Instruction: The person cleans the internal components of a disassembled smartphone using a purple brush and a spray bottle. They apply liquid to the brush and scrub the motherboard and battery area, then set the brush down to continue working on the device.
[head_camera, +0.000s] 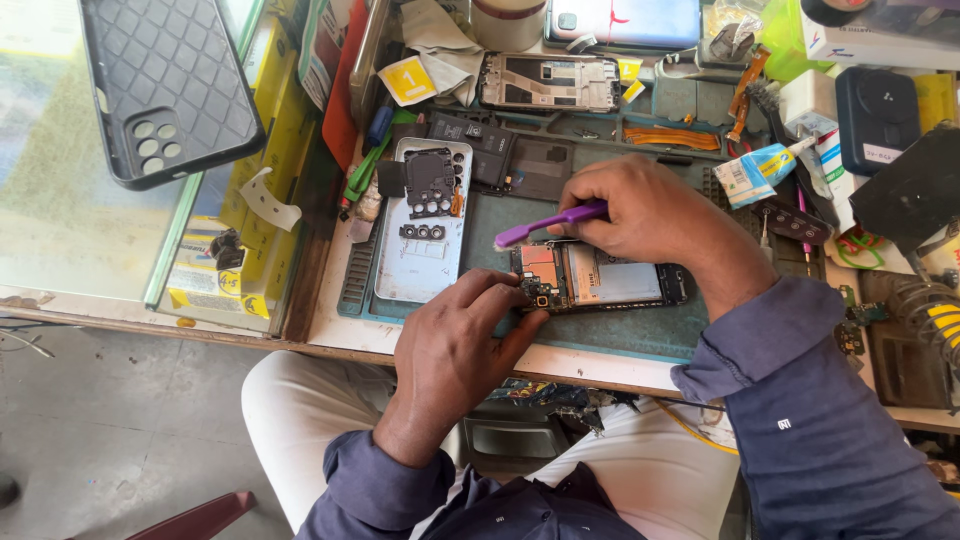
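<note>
In the head view, the person is sitting at a cluttered tabletop (420, 335) and working on an opened phone (600, 275) that is lying flat on a dark green mat (640, 330) in the middle of the frame. The right hand (650, 215) is closing its grip around a purple brush (550, 222), holding it like a pen, with the pale bristle end pointing left, just above the phone's upper left corner. The left hand (460, 345) is resting on the phone's left end, fingertips pressing on the small circuit board there; its grip is not wrapping around anything, only steadying.

Left of the phone a pale back cover (425, 255) is lying inside up, and a black phone case (165, 85) is sitting at the upper left on the glass.

Judging by this, the cleaning of the exposed board is under way. The next stroke is calling for a light touch, bristles kept clear of the small connectors, and the left hand holding the phone firm.
</note>
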